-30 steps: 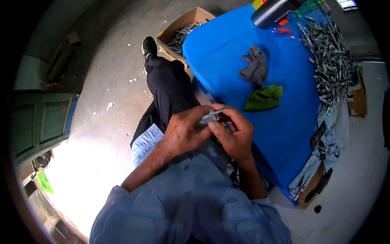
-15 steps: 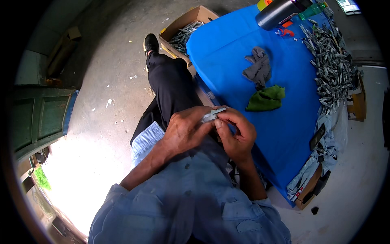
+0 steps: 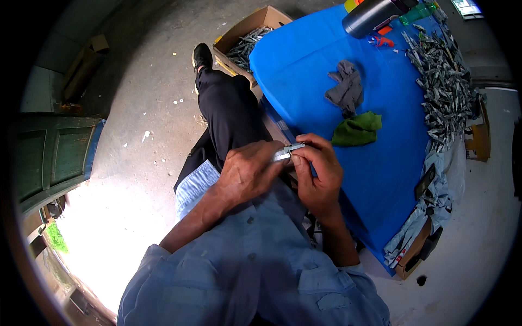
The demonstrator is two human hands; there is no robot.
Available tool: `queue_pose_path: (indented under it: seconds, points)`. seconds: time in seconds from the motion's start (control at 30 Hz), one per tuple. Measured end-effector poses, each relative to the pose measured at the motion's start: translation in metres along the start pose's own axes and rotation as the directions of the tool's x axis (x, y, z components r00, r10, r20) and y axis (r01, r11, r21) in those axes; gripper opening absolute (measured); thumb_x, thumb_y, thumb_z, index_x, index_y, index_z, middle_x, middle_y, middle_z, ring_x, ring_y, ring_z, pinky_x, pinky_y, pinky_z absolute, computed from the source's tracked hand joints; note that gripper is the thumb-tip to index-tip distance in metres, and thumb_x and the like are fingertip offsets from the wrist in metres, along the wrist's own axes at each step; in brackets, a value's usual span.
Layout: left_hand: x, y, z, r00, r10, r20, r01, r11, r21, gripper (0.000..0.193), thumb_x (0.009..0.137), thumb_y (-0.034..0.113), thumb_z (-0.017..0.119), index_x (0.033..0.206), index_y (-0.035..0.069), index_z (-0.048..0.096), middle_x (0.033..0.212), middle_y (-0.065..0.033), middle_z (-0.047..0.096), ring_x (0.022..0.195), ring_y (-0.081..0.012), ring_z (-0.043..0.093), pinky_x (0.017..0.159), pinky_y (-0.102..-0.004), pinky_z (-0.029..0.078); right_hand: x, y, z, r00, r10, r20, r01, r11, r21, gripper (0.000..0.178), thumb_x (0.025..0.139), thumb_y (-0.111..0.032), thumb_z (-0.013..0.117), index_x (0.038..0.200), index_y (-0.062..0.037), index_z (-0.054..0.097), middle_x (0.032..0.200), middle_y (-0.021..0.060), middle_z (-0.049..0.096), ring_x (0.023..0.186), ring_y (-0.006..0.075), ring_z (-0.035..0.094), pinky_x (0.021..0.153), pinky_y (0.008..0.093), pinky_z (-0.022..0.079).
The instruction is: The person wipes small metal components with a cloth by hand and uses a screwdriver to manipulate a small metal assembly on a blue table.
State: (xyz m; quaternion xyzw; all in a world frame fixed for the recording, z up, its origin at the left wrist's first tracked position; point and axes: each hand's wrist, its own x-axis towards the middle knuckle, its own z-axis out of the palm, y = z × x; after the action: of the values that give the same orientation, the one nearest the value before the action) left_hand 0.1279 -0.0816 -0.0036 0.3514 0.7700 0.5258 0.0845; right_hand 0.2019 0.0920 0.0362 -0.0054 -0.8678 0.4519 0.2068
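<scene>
Above my lap, my left hand is closed round one end of a small, slim silvery metal piece. My right hand pinches the other end between thumb and fingers. A thin strip sticks up along the piece's upper side; its finer parts are too small to make out. The fingers hide much of it. To the right of my hands lies a crumpled green cloth on the blue-covered table, with a dark grey cloth touching it on the far side.
Many slim metal pieces are heaped along the table's right side. A cardboard box of similar pieces stands on the floor beyond my foot. A steel tumbler and a green bottle lie at the table's far end. A dark phone-like object lies at right.
Both hands keep hold of the metal piece, which has turned slightly. My right fingers have shifted a little along it. The green cloth appears slightly changed in shape at its left edge.
</scene>
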Motion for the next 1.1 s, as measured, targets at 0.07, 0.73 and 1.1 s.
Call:
queue_pose_path:
  seconds: [0.07,0.73,1.1]
  points:
    - [0.0,0.0,0.001,1.0,-0.007,0.003,0.007,1.0,0.006,0.032,0.096,0.014,0.076,0.123,-0.001,0.068,0.095,-0.0171,0.071,0.085,-0.0363,0.072,0.073,-0.0434,0.057,-0.001,0.001,0.004,0.999,-0.022,-0.035,0.021,0.999,-0.037,0.008,0.097,0.0,0.07,0.104,0.002,0.07,0.118,0.02,0.071,0.1,0.0302,0.071,0.086,0.0376,0.057]
    - [-0.002,-0.002,0.001,0.994,-0.064,-0.084,0.068,0.997,0.044,0.031,0.09,0.004,0.077,0.12,0.001,0.069,0.096,-0.0186,0.073,0.082,-0.0359,0.074,0.071,-0.041,0.059,-0.009,0.0,0.029,0.977,0.105,-0.187,-0.083,0.989,0.12,0.013,0.1,0.001,0.067,0.113,0.0049,0.066,0.118,0.0145,0.065,0.089,0.0131,0.065,0.076,0.0258,0.056]
    - [-0.005,-0.006,-0.005,1.0,0.021,-0.021,-0.015,0.965,0.26,0.038,0.086,0.005,0.078,0.122,0.004,0.066,0.094,-0.0129,0.07,0.082,-0.0336,0.071,0.07,-0.0433,0.058,-0.009,0.004,0.014,0.956,0.292,-0.005,-0.281,0.924,0.258,0.013,0.095,-0.001,0.076,0.107,0.0017,0.073,0.109,0.0106,0.069,0.085,0.0143,0.069,0.068,0.0258,0.054]
